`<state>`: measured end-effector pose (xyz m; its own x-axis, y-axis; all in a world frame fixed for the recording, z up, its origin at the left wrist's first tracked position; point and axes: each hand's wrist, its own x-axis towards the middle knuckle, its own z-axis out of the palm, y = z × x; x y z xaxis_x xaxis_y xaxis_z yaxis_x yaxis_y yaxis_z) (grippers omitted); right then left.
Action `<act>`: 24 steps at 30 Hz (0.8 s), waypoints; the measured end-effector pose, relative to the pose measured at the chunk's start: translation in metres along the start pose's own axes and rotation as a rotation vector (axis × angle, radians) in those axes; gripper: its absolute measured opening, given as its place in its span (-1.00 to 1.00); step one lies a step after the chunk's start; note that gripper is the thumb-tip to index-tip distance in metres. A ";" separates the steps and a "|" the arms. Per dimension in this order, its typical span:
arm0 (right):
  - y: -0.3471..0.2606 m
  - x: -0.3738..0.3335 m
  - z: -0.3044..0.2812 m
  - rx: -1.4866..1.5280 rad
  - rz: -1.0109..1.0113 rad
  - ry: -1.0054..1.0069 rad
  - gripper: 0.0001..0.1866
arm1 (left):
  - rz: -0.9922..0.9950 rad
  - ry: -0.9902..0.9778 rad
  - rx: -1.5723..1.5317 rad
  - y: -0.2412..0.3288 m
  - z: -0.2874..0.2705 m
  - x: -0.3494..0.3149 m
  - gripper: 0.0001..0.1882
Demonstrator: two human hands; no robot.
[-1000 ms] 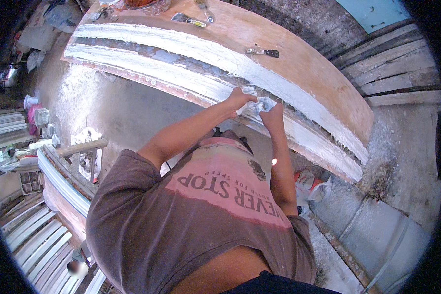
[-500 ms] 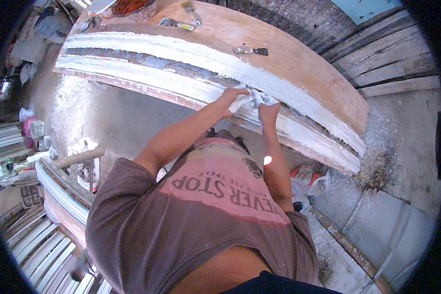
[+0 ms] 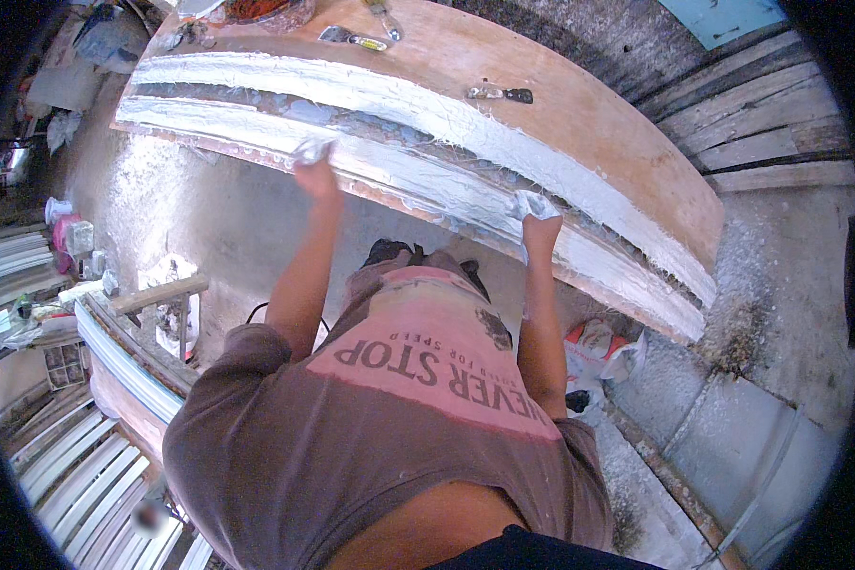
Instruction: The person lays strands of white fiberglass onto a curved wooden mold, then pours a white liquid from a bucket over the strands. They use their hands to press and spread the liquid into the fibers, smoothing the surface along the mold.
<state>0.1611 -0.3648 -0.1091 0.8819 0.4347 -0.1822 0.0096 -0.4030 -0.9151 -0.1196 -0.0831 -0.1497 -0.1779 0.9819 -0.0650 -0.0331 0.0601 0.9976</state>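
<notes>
My left hand [image 3: 317, 179] is closed on a whitish wad [image 3: 313, 150], smeared by motion, at the near edge of a long white plaster-like strip [image 3: 389, 171]. Farther right, my right hand [image 3: 541, 233] grips a crumpled, wet-looking white wad [image 3: 532, 203] over the same strip. Whether the wads are cloth, fibre or plastic, I cannot tell. A second white strip [image 3: 285, 76] with frayed, fibrous edges runs alongside. Between the two lies a grey-blue groove [image 3: 370, 131]. Both follow the near side of a curved brown board [image 3: 579, 114].
Two scrapers [image 3: 351, 38] [image 3: 502, 94] and a brush [image 3: 386, 17] lie on the board. A reddish-brown bowl [image 3: 256, 9] stands at its far left. A red and white sack [image 3: 598, 347] is at lower right; pale slats [image 3: 85, 484] lie at lower left.
My hands were together on white crumpled material. They have moved apart, the left one far to the left and the right slightly right and nearer, each with a white wad.
</notes>
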 end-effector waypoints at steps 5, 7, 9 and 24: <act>0.063 0.002 0.001 0.026 0.103 0.050 -0.77 | -0.338 0.259 -0.526 -0.012 -0.048 0.033 -0.41; 0.085 0.004 0.001 -0.033 0.109 0.089 -0.76 | -0.387 0.218 -0.641 0.008 -0.024 0.019 -0.38; 0.028 -0.015 0.011 0.001 0.109 0.052 -0.76 | -0.383 0.168 -0.712 0.011 -0.023 0.019 -0.33; 0.000 -0.008 -0.001 0.200 0.044 -0.100 -0.79 | -0.262 0.031 -0.906 0.032 -0.012 0.012 -0.35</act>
<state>0.1551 -0.3694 -0.1076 0.8284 0.5018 -0.2490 -0.1301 -0.2600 -0.9568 -0.1348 -0.0720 -0.1184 -0.0822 0.9508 -0.2986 -0.8256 0.1029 0.5548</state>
